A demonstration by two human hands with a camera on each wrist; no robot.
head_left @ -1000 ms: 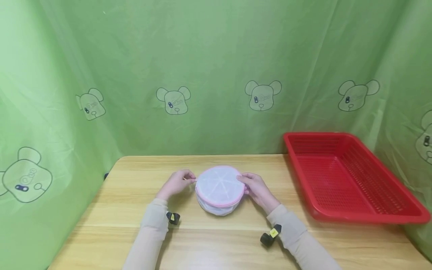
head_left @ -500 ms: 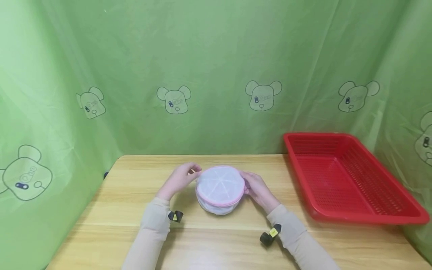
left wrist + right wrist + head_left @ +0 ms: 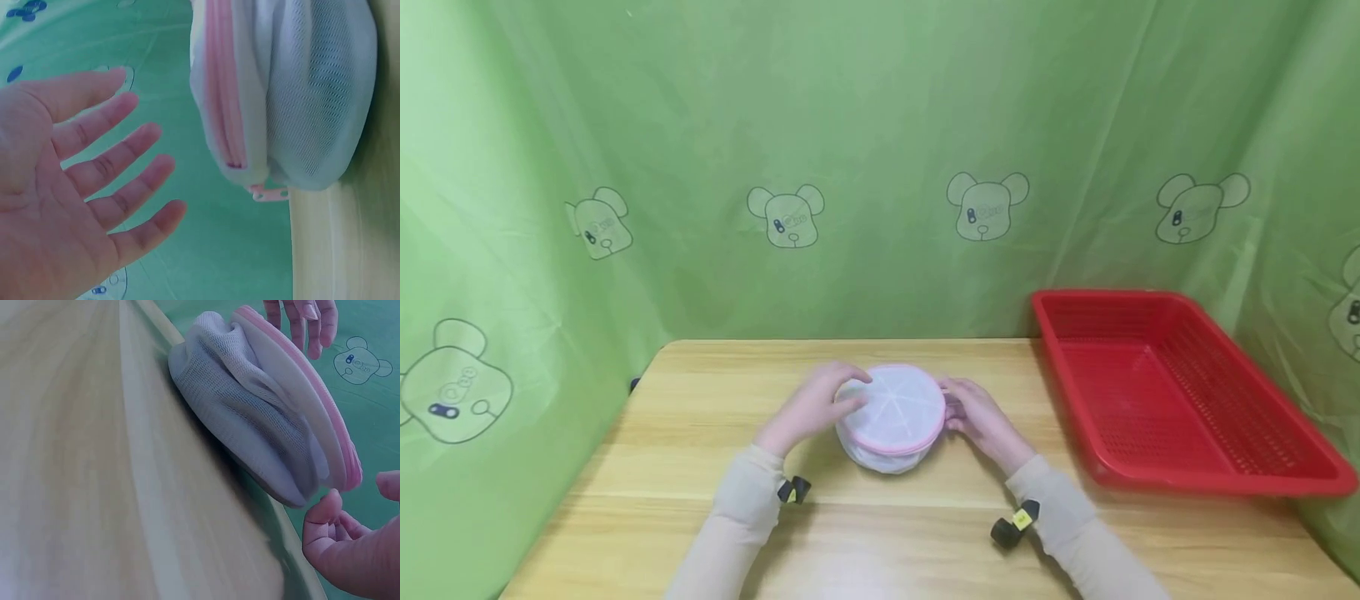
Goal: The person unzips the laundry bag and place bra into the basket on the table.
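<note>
A round, low mesh laundry bag (image 3: 897, 408) with a white top and a pink zip round its edge stands on the table. In the left wrist view its pink zip pull (image 3: 270, 195) hangs free at the end of the zip. My left hand (image 3: 814, 408), fingers spread, hovers over the bag's left side; its palm (image 3: 50, 206) is bare in the left wrist view. My right hand (image 3: 983, 419) is at the bag's right side, fingers loosely bent. Up close its fingertips (image 3: 329, 503) come right beside the pink edge, with the thumb apart from them.
A red plastic basket (image 3: 1078, 408) with slotted walls stands at the right of the wooden table (image 3: 865, 533). Green curtains (image 3: 880, 275) printed with bear heads hang behind and on both sides.
My left hand has let go at the bag's left edge, opened and moved right over its top. The right hand's thumb has slid off the top to the side.
</note>
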